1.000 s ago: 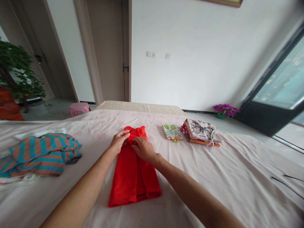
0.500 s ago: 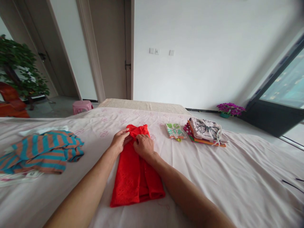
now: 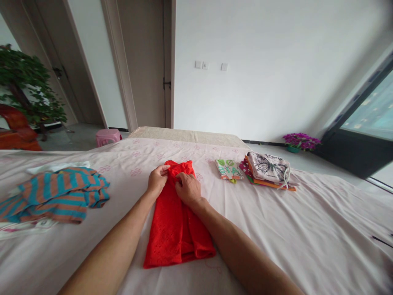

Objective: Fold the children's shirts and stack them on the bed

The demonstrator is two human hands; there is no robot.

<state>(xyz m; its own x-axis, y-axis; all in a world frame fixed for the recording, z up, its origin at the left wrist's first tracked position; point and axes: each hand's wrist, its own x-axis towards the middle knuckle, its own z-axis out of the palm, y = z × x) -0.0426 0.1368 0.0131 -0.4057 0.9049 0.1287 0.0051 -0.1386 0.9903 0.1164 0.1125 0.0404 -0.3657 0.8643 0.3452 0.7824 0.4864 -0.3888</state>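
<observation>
"Red garment (image 3: 172, 223) flat on the bed (image 3: 270, 229), pinched at the far end by left fingers (image 3: 163, 169) and right fingers (image 3: 184, 179). Any risks?"

"Probably bunching or skewing from uneven tugging, tbh."

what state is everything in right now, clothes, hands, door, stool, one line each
red garment: laid out in a narrow shape, far end bunched
left hand: pinching the red garment's far end
right hand: fingers curled on the red garment, grip unclear
striped garment: crumpled
green-patterned cloth: folded
butterfly-print cloth: folded, topping a stack
sheet: wrinkled
middle door: looks shut
pink stool: upright
</observation>
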